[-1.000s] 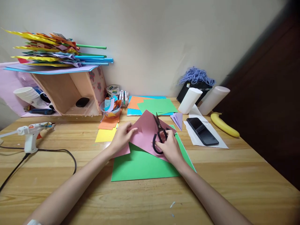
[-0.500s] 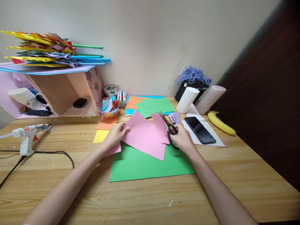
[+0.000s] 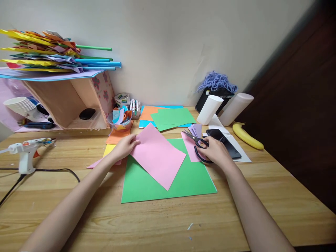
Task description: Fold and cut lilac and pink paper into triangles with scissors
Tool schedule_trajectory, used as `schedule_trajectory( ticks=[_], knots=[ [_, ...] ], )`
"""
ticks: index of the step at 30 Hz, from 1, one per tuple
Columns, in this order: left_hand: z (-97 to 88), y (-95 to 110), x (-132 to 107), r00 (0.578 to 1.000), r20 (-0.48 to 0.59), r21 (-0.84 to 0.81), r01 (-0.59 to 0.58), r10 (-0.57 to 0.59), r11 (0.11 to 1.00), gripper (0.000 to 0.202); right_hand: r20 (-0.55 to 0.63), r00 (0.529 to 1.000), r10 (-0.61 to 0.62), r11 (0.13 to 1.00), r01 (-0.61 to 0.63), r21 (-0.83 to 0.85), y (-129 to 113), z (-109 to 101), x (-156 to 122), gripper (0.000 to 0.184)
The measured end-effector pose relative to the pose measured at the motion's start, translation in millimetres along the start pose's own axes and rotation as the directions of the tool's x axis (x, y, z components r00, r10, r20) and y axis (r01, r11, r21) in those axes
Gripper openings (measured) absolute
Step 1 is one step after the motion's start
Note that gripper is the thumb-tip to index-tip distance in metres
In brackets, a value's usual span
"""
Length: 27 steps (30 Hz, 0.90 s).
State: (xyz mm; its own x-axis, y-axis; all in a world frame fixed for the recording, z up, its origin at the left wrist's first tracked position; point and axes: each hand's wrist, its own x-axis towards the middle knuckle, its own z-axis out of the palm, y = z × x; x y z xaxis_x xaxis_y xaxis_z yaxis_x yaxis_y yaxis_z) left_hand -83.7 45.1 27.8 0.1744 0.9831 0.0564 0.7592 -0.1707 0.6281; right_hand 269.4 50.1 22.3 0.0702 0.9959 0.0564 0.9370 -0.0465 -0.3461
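Observation:
My left hand (image 3: 124, 147) pinches the left edge of a pink paper sheet (image 3: 159, 154), which is tilted over a green sheet (image 3: 145, 190). In my right hand (image 3: 217, 152) are scissors (image 3: 194, 137) with black handles, their blades slightly apart and pointing left. A smaller pink paper piece (image 3: 189, 148) lies under the scissors, separate from the larger sheet; whether my right fingers also grip it I cannot tell. Yellow paper (image 3: 109, 149) and orange paper (image 3: 118, 136) lie beyond my left wrist, and another pink piece shows under that forearm.
A black phone (image 3: 232, 148) on white paper and a banana (image 3: 247, 135) lie at right. White rolls (image 3: 210, 110) stand behind. At left are a glue gun (image 3: 27, 154) with its cable, a cardboard box (image 3: 102, 94) and a tub of scraps (image 3: 120, 124).
The smaller pink piece has come apart from the larger sheet. My right hand has moved right with the scissors, and the larger sheet has turned and shifted slightly left.

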Motion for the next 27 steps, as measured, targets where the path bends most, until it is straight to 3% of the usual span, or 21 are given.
schedule_trajectory(
  ticks=[4, 7, 9, 11, 13, 16, 19, 20, 22, 23, 24, 27],
  knots=[
    [-0.9, 1.2, -0.3, 0.999, 0.037, -0.012, -0.018, 0.019, 1.0, 0.026, 0.029, 0.998, -0.058, 0.998, 0.059, -0.017, -1.2, 5.9, 0.1, 0.026],
    [-0.9, 4.9, -1.7, 0.997, 0.074, -0.022, -0.037, 0.039, 0.999, 0.028, -0.11, 0.987, -0.115, 0.993, 0.119, 0.024, -11.3, 8.7, -3.3, 0.027],
    [-0.4, 7.9, -2.7, 0.993, 0.103, -0.032, -0.055, 0.058, 0.998, 0.031, -0.179, 0.974, -0.137, 0.969, 0.17, 0.18, -25.5, 10.9, -10.3, 0.027],
    [1.2, 10.3, -3.0, 0.989, 0.115, -0.036, -0.085, 0.089, 0.996, 0.033, -0.022, 0.985, -0.169, 0.876, 0.161, 0.456, -42.3, 14.6, -20.4, 0.03],
    [4.1, 11.8, -2.5, 0.986, 0.102, -0.024, -0.127, 0.128, 0.992, 0.032, 0.157, 0.961, -0.227, 0.788, 0.087, 0.61, -56.3, 19.8, -30.3, 0.029],
    [11.2, 15.9, -3.0, 0.983, -0.044, 0.079, -0.173, 0.177, 0.982, 0.02, 0.244, 0.936, -0.253, 0.711, 0.009, 0.703, -64.1, 28.4, -36.3, 0.021],
    [20.7, 30.4, -12.1, 0.93, -0.265, 0.24, -0.192, 0.255, 0.952, 0.028, 0.273, 0.944, -0.188, 0.676, -0.077, 0.733, -59.5, 36.1, -29.9, 0.02],
    [24.5, 37.9, -17.9, 0.921, -0.228, 0.242, -0.261, 0.316, 0.935, 0.031, 0.278, 0.947, -0.158, 0.661, -0.108, 0.742, -57.1, 38.4, -26.6, 0.02],
    [33.2, 53.9, -32.5, 0.897, 0.038, 0.159, -0.44, 0.44, 0.884, 0.031, 0.285, 0.952, -0.114, 0.622, -0.156, 0.768, -53.2, 42.1, -20.7, 0.019],
    [37.9, 61.2, -40.2, 0.855, 0.186, 0.113, -0.508, 0.485, 0.854, 0.037, 0.283, 0.953, -0.107, 0.607, -0.163, 0.778, -51.7, 43.2, -18.6, 0.018],
    [42.5, 67.2, -47.2, 0.822, 0.261, 0.091, -0.543, 0.507, 0.834, 0.045, 0.277, 0.955, -0.105, 0.598, -0.162, 0.785, -50.4, 43.6, -17.1, 0.018],
    [53.9, 76.0, -59.9, 0.812, 0.307, 0.134, -0.554, 0.497, 0.822, 0.046, 0.258, 0.962, -0.087, 0.631, -0.147, 0.761, -45.8, 39.5, -16.1, 0.018]
  ],
)
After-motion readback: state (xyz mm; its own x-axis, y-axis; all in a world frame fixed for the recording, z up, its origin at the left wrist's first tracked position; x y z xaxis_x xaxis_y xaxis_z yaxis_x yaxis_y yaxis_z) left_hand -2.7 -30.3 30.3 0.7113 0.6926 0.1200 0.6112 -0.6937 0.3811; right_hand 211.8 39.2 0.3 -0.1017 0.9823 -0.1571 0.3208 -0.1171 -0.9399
